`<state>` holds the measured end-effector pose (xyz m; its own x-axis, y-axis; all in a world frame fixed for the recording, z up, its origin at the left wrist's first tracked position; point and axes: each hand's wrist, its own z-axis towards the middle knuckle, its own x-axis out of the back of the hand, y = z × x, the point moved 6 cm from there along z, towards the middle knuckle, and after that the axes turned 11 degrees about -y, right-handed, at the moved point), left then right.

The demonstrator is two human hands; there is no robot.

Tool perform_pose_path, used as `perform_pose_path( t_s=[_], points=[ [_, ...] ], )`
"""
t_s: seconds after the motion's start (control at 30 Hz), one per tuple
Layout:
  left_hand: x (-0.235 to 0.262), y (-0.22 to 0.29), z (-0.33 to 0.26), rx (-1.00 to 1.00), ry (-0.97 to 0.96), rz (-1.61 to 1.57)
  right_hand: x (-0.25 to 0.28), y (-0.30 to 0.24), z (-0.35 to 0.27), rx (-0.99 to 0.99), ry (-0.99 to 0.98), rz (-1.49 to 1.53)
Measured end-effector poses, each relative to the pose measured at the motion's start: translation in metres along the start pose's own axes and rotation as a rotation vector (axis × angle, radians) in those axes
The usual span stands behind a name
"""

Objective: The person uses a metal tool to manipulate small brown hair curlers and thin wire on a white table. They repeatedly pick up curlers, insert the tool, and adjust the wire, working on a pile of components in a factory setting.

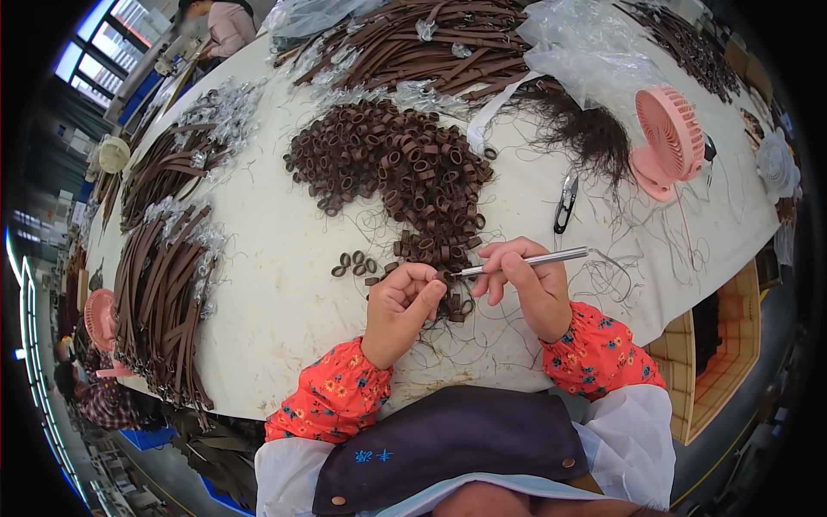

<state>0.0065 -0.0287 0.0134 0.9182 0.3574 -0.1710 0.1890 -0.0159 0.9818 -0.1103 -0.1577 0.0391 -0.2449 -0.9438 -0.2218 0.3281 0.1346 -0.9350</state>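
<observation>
My right hand [527,284] grips a slim silver metal hand tool [556,257] with a narrow tip, pointing left. That tip reaches the fingertips of my left hand [403,310], which are pinched around a small brown ring-shaped loop [444,277], mostly covered by the fingers. Just beyond both hands spreads a large heap of similar brown loops [422,172]. A few separate loops [355,262] lie to the left of my left hand. Loose dark threads [482,353] are scattered under and around my hands.
Brown straps [164,302], some in clear plastic, lie at left; more straps [431,47] lie at the back. Black thread snips [565,207] and a pink fan [668,138] stand right of the heap, near a tangle of dark thread [586,129]. A wooden bin [728,345] adjoins the table's right edge.
</observation>
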Motion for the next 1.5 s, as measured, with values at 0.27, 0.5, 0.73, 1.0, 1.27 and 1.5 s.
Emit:
perform_pose_path(
  t_s=[0.27, 0.5, 0.73, 1.0, 1.27, 1.5],
  points=[
    [0.001, 0.000, 0.000, -0.011, -0.023, -0.031, 0.000, -0.001, 0.000, 0.003, 0.000, -0.003],
    [0.002, 0.000, -0.003, -0.141, -0.012, 0.334, -0.004, 0.001, 0.004, -0.085, 0.015, -0.286],
    [-0.010, 0.024, -0.004, -0.517, -0.046, 0.862, -0.010, 0.006, 0.005, -0.067, -0.157, -0.427],
    [-0.015, 0.002, 0.003, -0.016, -0.245, -0.164, -0.015, -0.014, 0.006, 0.229, -0.121, -0.700],
    [-0.008, -0.015, 0.003, 0.164, -0.269, -0.257, -0.018, -0.008, 0.005, 0.159, -0.178, -0.612],
    [0.003, -0.008, 0.004, 0.060, -0.138, -0.141, -0.012, -0.008, 0.006, 0.050, -0.079, -0.489]
  ],
)
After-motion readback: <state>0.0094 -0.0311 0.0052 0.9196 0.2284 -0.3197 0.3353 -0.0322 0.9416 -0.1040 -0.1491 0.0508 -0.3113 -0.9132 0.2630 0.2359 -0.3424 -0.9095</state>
